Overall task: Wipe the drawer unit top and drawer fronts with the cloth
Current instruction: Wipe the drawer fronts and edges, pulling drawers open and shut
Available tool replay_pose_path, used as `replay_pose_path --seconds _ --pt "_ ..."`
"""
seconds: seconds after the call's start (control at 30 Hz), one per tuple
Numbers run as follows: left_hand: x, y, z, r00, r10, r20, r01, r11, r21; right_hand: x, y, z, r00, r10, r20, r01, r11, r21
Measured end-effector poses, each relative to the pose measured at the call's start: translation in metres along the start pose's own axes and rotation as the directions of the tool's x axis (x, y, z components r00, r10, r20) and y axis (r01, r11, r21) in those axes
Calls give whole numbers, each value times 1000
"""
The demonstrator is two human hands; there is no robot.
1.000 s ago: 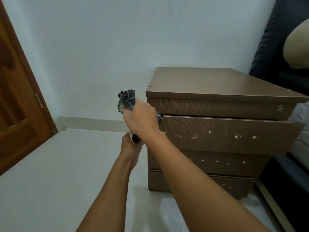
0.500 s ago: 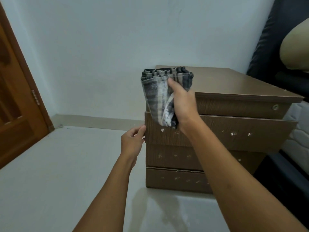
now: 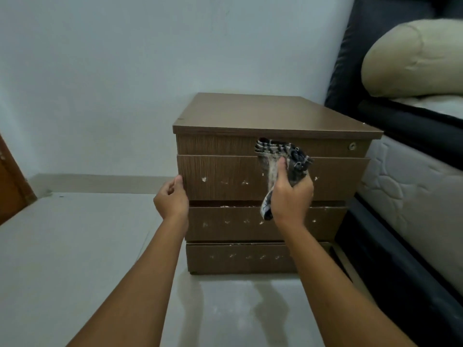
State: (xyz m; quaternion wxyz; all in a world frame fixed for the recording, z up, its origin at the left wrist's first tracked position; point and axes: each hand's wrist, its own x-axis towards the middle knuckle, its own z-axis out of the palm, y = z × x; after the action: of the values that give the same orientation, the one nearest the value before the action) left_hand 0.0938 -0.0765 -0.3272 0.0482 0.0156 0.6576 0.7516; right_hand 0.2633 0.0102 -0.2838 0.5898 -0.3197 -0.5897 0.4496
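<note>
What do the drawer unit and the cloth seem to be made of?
Drawer unit: likely laminated particleboard, matte brown; printed wood grain, with white chips where the surface has broken. Cloth: soft woven fabric, dark and pale stripes, worn; it bunches and hangs limp from the right hand.

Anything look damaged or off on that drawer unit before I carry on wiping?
Yes. The drawer fronts carry rows of small white chipped spots, on all three lower drawers. The drawers also sit unevenly, with a dark gap under the second one. The top looks intact.
</note>
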Motion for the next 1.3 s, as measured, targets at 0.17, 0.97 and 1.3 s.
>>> replay_pose_path --seconds 0.17,0.97,1.3 --pt "-9 -4 10 997 64 -50 -64 998 4 12 31 -38 962 38 -271 -21 998 63" --pt "0 -2 12 991 131 -1 -131 989 -69 106 112 -41 941 -73 -330 -23 960 -280" --pt "2 -1 7 995 97 31 -96 994 -46 49 100 25 974 -143 -176 86 951 -298"
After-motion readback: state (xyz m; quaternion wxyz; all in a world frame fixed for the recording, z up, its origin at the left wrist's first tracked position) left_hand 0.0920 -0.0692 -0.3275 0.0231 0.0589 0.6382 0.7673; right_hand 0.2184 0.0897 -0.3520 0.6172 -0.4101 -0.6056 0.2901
